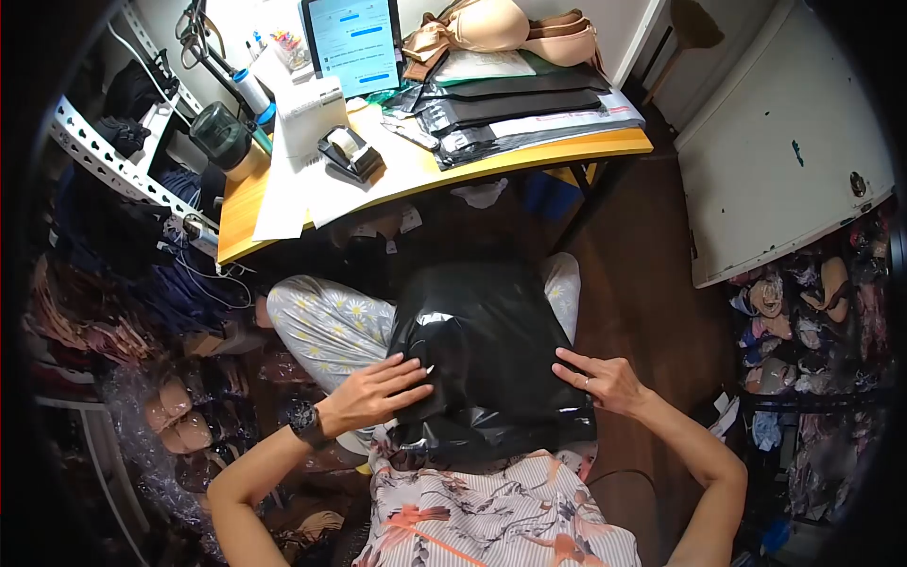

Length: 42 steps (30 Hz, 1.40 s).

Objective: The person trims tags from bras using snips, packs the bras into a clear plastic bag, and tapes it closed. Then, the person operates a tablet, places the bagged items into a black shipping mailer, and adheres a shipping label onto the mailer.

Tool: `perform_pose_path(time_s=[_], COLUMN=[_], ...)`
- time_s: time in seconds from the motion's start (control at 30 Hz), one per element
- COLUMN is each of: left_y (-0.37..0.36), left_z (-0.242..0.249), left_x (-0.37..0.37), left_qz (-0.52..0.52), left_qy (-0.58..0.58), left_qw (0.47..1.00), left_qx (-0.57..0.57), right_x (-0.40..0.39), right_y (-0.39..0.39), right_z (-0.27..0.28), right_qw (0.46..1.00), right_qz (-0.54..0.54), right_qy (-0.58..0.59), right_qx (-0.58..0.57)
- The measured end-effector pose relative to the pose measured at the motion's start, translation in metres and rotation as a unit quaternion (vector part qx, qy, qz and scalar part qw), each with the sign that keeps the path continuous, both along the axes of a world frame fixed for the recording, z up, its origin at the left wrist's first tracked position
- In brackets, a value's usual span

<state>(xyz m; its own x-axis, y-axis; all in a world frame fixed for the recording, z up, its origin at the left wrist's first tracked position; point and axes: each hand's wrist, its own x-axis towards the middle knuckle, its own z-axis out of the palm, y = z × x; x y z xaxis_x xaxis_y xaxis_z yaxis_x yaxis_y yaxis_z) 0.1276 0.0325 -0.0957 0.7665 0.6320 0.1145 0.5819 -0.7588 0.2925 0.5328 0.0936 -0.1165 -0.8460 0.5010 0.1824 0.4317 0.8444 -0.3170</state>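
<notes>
A shiny black plastic mailing bag [482, 350] lies across my lap, over the daisy-patterned trousers [331, 317]. It bulges a little, but what is inside does not show. My left hand [373, 392] rests on its left edge with the fingers stretched out flat. At the right edge, my right hand [605, 380] touches the bag with extended fingers; a ring is on one of them. The right thumb is mostly hidden.
Ahead stands a wooden desk [425, 175] bearing a tablet [354, 47], a tape dispenser [350, 151], stacked black mailing bags [510, 104] and beige bras [487, 24]. Shelving [123, 165] with garments flanks me on the left. A white door panel [775, 161] and packaged bras [770, 312] are on the right.
</notes>
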Motion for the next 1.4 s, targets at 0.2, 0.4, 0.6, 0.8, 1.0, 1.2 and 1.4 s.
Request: perform_pose_path(time_s=[0.2, 0.4, 0.6, 0.8, 1.0, 1.2, 1.4], left_y=[-0.046, -0.063, -0.018, -0.012, -0.008, 0.07, 0.16], left_z=[0.011, 0.0, -0.038, -0.093, -0.091, -0.065, 0.002], left_x=[0.004, 0.016, 0.027, 0.025, 0.015, -0.076, -0.057], left_qz=[0.097, 0.391, 0.496, 0.496, 0.561, 0.372, 0.28], left_qy=[-0.172, -0.202, -0.188, -0.182, -0.116, -0.137, 0.279], left_qw=[0.959, 0.852, 0.813, 0.736, 0.668, 0.604, 0.767], left_qx=[-0.202, -0.285, -0.241, -0.423, -0.475, -0.691, -0.506], right_x=[0.003, 0.009, -0.012, -0.022, -0.019, -0.1, -0.213], right_y=[-0.017, -0.036, -0.029, -0.037, -0.01, -0.023, -0.072], right_z=[-0.004, -0.035, -0.064, -0.088, -0.053, -0.003, 0.021], right_qw=[0.983, 0.865, 0.726, 0.718, 0.615, 0.643, 0.71], right_qz=[-0.018, -0.327, -0.453, -0.47, -0.422, -0.205, 0.118], right_qy=[0.121, 0.113, 0.17, 0.085, 0.083, -0.054, -0.073], right_qx=[-0.137, -0.363, -0.489, -0.506, -0.661, -0.735, -0.691])
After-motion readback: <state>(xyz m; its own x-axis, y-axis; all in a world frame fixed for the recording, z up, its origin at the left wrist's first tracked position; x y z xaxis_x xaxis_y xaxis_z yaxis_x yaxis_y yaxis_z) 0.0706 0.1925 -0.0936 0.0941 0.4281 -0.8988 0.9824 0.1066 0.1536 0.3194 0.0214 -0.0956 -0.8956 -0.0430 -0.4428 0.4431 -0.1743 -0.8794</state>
